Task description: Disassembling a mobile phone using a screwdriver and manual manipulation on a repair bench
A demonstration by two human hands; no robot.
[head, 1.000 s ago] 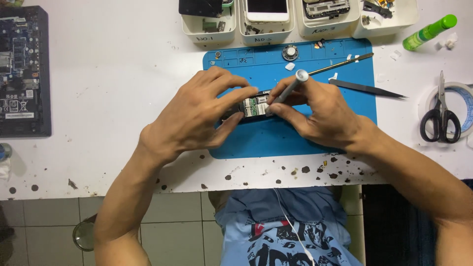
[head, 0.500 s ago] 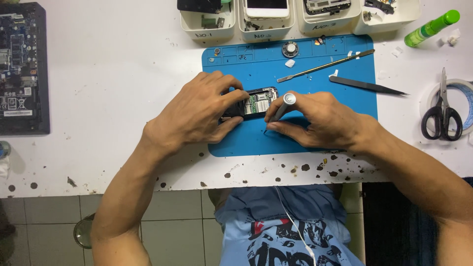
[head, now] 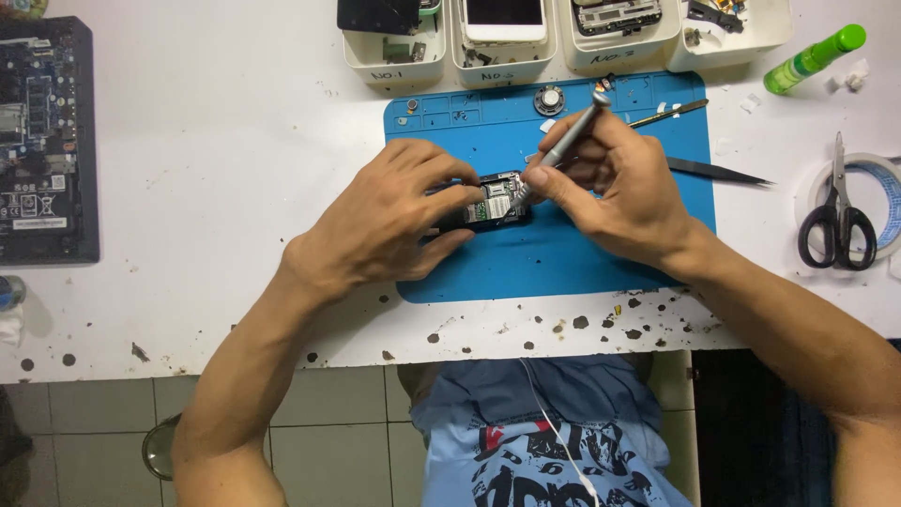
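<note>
Fingers of the left hand [head: 389, 221] grasp the small opened device [head: 493, 200] from its left side, thumb low, forefinger along the top edge, pinning it to the mat. Fingers of the right hand [head: 624, 192] pinch a grey screwdriver [head: 563, 145] pen-style; shaft tilts up and away from the fingertips, tip down on the device's exposed board, round cap at the top end.

Largest first: white worktable [head: 206, 188] under both hands, front edge chipped w/ dark spots. Dark laptop board [head: 42, 141] lies well left of the left fingers, at the table's edge. Blue work mat [head: 563, 263] sits under both sets of fingers; device is at its middle, between the hands. Four white bins [head: 394, 58] stand in a row beyond the fingertips, holding phone parts and a phone w/ a white face. Black-handled scissors [head: 838, 221] rest on a tape roll [head: 887, 183], well right of the right hand. Green bottle [head: 812, 58] lies far right, beyond the scissors. Black tweezers [head: 718, 172] stick out just right of the right fingers; a thin metal pry tool [head: 668, 114] lies just beyond them. Round speaker part [head: 549, 99] sits on the mat near the screwdriver cap.
</note>
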